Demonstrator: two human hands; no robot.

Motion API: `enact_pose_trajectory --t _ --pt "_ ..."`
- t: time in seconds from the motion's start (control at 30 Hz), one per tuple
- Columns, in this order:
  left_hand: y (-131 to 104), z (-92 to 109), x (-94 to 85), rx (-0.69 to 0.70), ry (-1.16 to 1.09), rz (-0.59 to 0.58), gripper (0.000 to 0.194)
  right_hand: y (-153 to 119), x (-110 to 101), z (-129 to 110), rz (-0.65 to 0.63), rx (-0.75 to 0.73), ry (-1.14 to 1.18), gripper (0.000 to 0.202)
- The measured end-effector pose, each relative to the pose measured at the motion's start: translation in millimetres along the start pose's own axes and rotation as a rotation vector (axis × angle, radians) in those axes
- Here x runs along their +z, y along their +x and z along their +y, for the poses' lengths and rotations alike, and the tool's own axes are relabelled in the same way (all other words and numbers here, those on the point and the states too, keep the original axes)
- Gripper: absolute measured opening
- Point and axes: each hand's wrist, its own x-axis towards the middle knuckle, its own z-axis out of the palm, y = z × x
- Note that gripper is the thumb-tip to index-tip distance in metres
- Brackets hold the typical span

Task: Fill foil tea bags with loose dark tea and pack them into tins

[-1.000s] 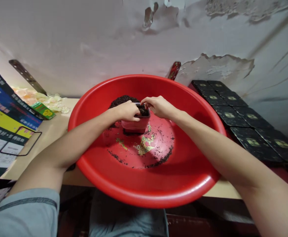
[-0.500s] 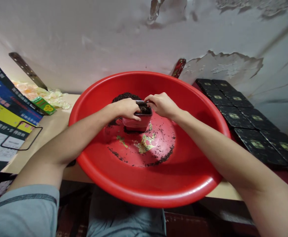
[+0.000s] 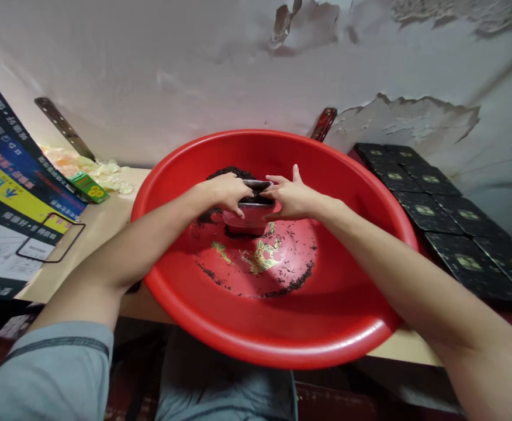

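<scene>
A small square container point(image 3: 246, 220) with a dark rim stands in the large red basin point(image 3: 265, 349), with dark loose material inside it. My left hand point(image 3: 232, 193) is at its left side, thumb apart from the fingers, which reach over the rim. On the right side, my right hand point(image 3: 290, 196) has its fingers spread, the tips by the rim. More dark crumbly material point(image 3: 229, 172) is heaped behind the container, and bits of it lie scattered over the basin's patterned floor.
Several black square packs point(image 3: 457, 213) are lined up at the right. Left of the basin are a green box point(image 3: 88, 187), pale petals point(image 3: 107, 172), a printed board point(image 3: 14, 199) and a thin black frame point(image 3: 79, 238). Behind is a peeling wall point(image 3: 194, 76).
My right hand has opened from a pinch at the container's rim into spread fingers at its right side. The view has shifted slightly, moving the scene to the right.
</scene>
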Motion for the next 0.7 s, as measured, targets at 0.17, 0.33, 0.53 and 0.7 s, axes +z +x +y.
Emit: enact_pose_trajectory --t 0.17,0.33,0.53,0.7 --pt "3 4 1.6 -0.022 0.055 -0.057 0.041 1 2 4 0.009 0.014 -0.035 0.058" --pt "2 0 4.4 0.022 0.023 0.036 0.039 3 6 3 0.063 0.066 -0.063 0.061" --pt "6 5 6.9 0.005 0.067 -0.025 0.035 7 10 6 -0.001 0.044 0.033 0.043" --pt "0 4 -7.0 -0.011 0.043 -0.023 0.035 2 6 9 0.134 0.026 -0.057 0.027"
